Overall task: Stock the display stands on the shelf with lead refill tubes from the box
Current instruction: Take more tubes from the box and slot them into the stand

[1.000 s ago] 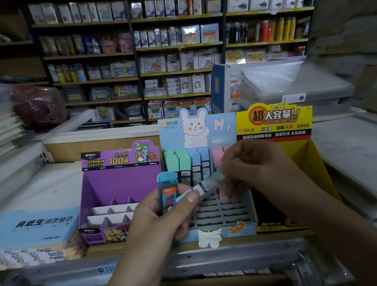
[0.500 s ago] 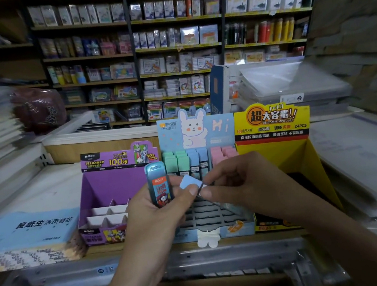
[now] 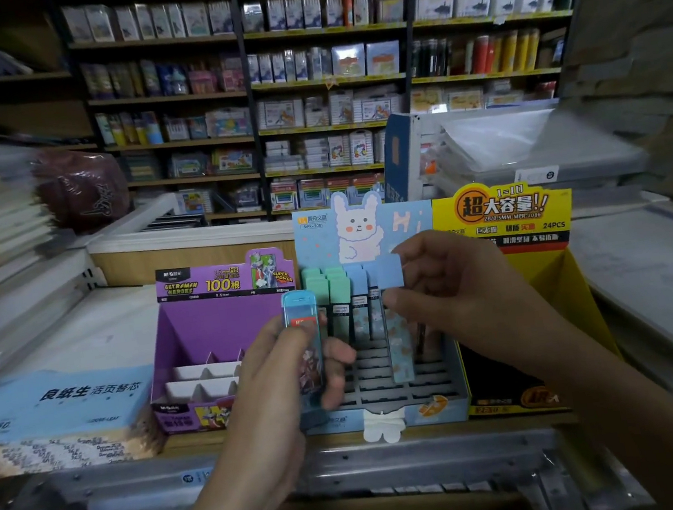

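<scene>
**Held items.** Left hand (image 3: 275, 387): fingers (image 3: 336, 362) and thumb curled round one teal-capped tube (image 3: 300, 309), upright, red label unreadable. Right hand (image 3: 464, 293): thumb and forefinger pinching one blue-capped tube (image 3: 399, 345) just below its cap. The tube is upright with a pale patterned body, and its lower end is over the slotted grid of the middle stand. The two tubes are near each other but apart.

**Display stands, three, side by side on the shelf (image 3: 434, 429).**
- Blue rabbit stand (image 3: 407, 224), middle: "Hi", "MPR-2081". The back rows hold green-capped tubes (image 3: 337, 291), four caps visible, and further blue caps beside them, count unclear. The front slots are dark.
- Purple stand (image 3: 216, 330), left: "ULTRAMAN HEROES", "100根", "0.5mm", "HB", "SUPER POWER". White dividers show inside.
- Yellow stand (image 3: 504, 211), right: "超大容量!!", "1=10", "2B/0.5MM MPR-2086", "24PCS".

**Supply.** Box (image 3: 402, 507) below the shelf edge, with green caps showing at the bottom of the view.

**Adjacent.** One blue pack (image 3: 59, 402), left of the purple stand: "良纸生 活页替芯".
</scene>
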